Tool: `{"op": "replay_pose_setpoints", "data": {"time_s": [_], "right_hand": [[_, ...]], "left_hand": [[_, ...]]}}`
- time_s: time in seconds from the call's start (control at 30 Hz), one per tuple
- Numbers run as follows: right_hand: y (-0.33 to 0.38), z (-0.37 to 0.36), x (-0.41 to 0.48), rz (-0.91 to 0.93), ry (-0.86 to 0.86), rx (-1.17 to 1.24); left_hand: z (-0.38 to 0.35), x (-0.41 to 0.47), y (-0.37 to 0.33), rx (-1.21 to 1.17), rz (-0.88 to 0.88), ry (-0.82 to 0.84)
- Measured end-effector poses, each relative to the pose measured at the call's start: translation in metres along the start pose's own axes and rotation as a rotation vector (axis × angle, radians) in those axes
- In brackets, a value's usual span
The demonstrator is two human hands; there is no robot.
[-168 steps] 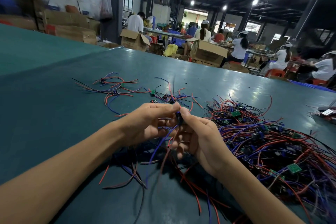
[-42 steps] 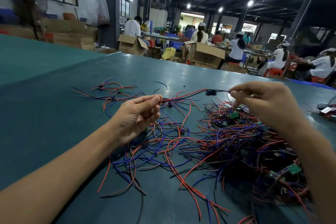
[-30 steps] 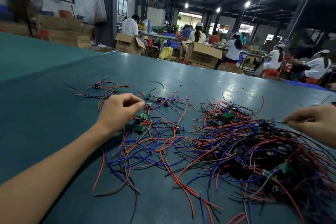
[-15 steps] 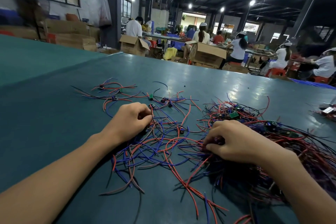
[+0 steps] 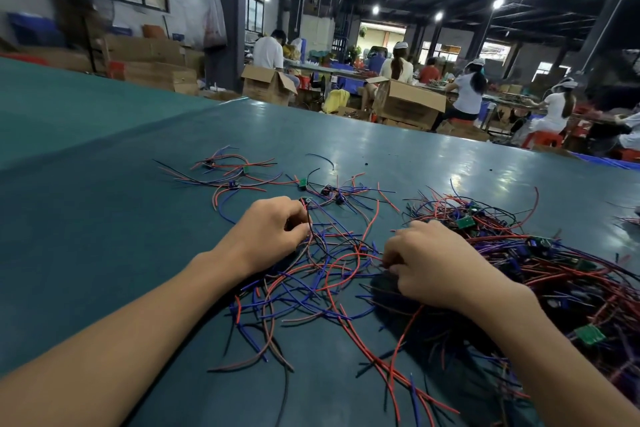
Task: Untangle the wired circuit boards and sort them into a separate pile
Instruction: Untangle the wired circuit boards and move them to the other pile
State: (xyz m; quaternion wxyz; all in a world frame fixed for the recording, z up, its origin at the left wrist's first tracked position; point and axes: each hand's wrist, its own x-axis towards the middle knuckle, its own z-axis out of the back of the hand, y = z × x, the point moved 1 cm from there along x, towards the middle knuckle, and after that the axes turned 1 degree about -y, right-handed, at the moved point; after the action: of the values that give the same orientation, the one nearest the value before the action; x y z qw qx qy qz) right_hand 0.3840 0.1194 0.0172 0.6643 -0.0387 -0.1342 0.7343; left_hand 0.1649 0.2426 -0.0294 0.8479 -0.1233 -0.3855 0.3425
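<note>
1. A big tangle of wired boards is seen at the right; a small sorted pile is laid far left.
2. Thin wires are pinched by the curled left hand.
3. The right hand is curled on the tangle; its hold is hidden.
4. The light, bendy wires are likely best pulled gently, close to a board.

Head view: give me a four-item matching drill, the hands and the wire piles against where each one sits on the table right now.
1 left hand
2 right hand
3 tangled heap
4 sorted boards

A spread thin, far left on the table
B dense, on the right
C fingers curled on the heap's left edge
D pinching loose wires in the middle

Pairs: 1-D, 2-C, 3-B, 4-A
</note>
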Motion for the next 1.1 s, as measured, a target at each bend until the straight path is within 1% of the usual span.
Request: {"op": "replay_pose_setpoints", "data": {"time_s": [0.1,0.23,0.37,0.47,0.57,0.63,0.7,0.77,0.8,0.83,0.9,0.97,1.03,1.1], "right_hand": [[0.008,-0.007,-0.003,0.034,-0.078,0.014],[0.020,-0.012,-0.012,0.042,-0.140,0.060],[0.033,-0.008,-0.015,0.052,-0.264,0.150],[0.052,-0.008,-0.013,0.105,-0.283,0.163],[0.073,-0.011,-0.010,0.183,-0.342,0.294],[0.085,-0.015,-0.007,0.212,-0.330,0.382],[0.092,-0.019,-0.005,0.217,-0.307,0.424],[0.092,-0.021,-0.007,0.212,-0.295,0.468],[0.090,-0.020,-0.009,0.214,-0.285,0.500],[0.088,-0.020,-0.011,0.219,-0.273,0.531],[0.084,-0.020,-0.014,0.218,-0.260,0.570],[0.083,-0.019,-0.015,0.225,-0.258,0.602],[0.085,-0.017,-0.015,0.257,-0.243,0.642],[0.090,-0.015,-0.015,0.311,-0.221,0.665]], "left_hand": [[-0.002,0.000,-0.002,0.015,-0.013,0.028],[-0.002,-0.002,-0.009,0.056,-0.101,0.085],[-0.005,-0.003,-0.017,0.055,-0.175,0.159],[-0.005,-0.003,-0.020,0.055,-0.193,0.190],[-0.001,-0.002,-0.019,0.030,-0.187,0.217],[0.001,-0.002,-0.019,0.014,-0.180,0.220],[0.001,-0.002,-0.018,0.024,-0.170,0.143],[0.001,0.001,-0.012,0.046,-0.108,0.004],[0.003,0.003,-0.009,0.056,-0.044,-0.038],[0.004,0.004,-0.004,0.074,0.027,-0.036],[0.004,0.004,0.004,0.162,0.146,0.094],[0.004,0.004,0.007,0.254,0.193,0.238],[0.006,0.004,0.006,0.262,0.191,0.283],[0.008,0.005,0.005,0.247,0.177,0.278]]}}
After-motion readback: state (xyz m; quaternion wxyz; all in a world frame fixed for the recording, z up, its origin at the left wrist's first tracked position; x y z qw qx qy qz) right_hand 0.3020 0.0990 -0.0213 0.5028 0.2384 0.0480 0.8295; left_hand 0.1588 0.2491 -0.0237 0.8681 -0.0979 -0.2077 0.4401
